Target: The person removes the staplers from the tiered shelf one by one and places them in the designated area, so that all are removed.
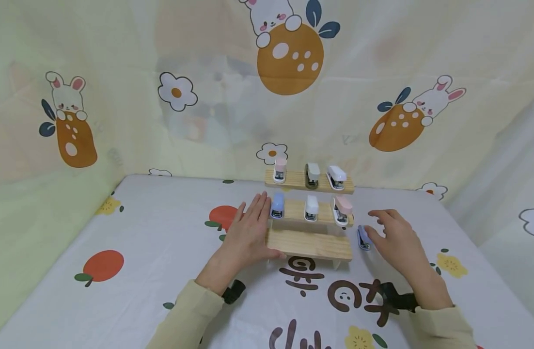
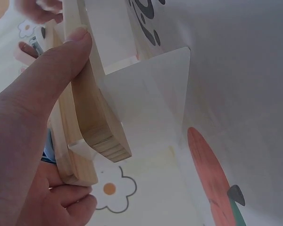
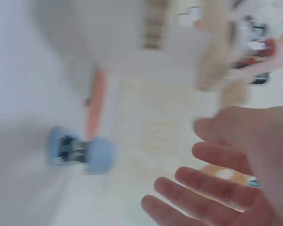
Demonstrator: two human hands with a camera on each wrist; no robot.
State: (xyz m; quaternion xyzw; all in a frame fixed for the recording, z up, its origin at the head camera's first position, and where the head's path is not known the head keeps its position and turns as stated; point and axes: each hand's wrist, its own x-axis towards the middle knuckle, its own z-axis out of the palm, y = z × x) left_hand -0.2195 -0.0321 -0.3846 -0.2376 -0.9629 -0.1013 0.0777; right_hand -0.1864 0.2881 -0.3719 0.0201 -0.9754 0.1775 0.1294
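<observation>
The printed cloth lies under everything, and if the wooden rack slid on it, I think all the staplers above could shift. The rack is three-stepped, on pale see-through supports, with its bottom shelf bare. Against its left end I have my left hand, fingers straight along the side, thumb resting on the front edge of the bottom shelf; it steadies more than it grips, so too hard a push there might nudge the whole thing rightward. Just off the rack's right end is my right hand, fingers loosely bent, thumb well apart from them, nothing held. Six staplers stand on the rack, three on the top step, three on the middle; the pink-topped stapler at the middle step's right end sits askew, and a careless knuckle could tip it off. The loose blue stapler sits on the cloth just right of the rack, beside my thumb; whether they touch, I can't tell. Closing off-centre, I could push it against the rack's support or catch only its slick end and drop it.
</observation>
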